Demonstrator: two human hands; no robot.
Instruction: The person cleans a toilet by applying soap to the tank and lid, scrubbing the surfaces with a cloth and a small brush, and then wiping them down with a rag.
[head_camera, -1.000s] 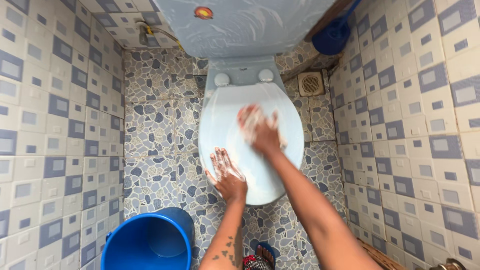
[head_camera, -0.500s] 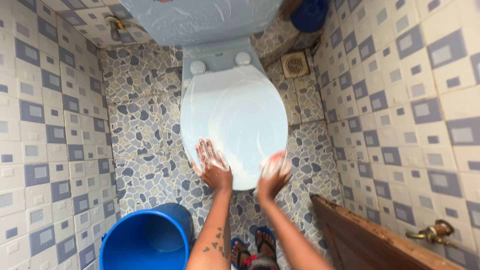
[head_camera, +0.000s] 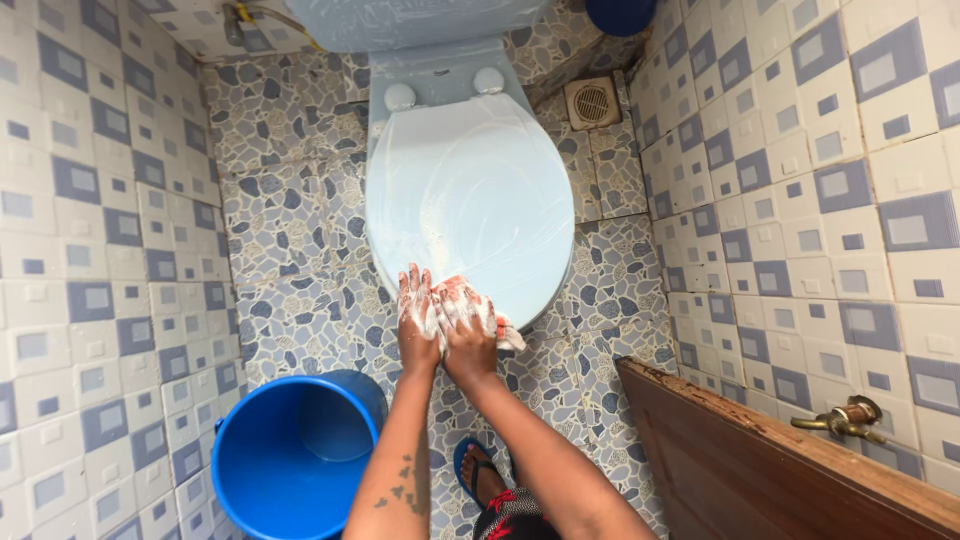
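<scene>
head view showed the right hand (head_camera: 470, 335) clutching a soft, soapy cloth (head_camera: 497, 328) at the lower centre, on the slick toilet lid (head_camera: 465, 200); left hand (head_camera: 416, 318) lay flat, fingers spread, beside it. the cloth looked light and slippery, best bunched in the palm.

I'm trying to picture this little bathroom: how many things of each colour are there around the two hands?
Pale blue: 2, the toilet lid under the left hand and right hand, and the cistern.
Deep blue: 3, the bucket, the sandal and a tub in the corner.
White: 1, the soapy cloth in the right hand.
Brown: 1, the door.
Total: 7.
</scene>
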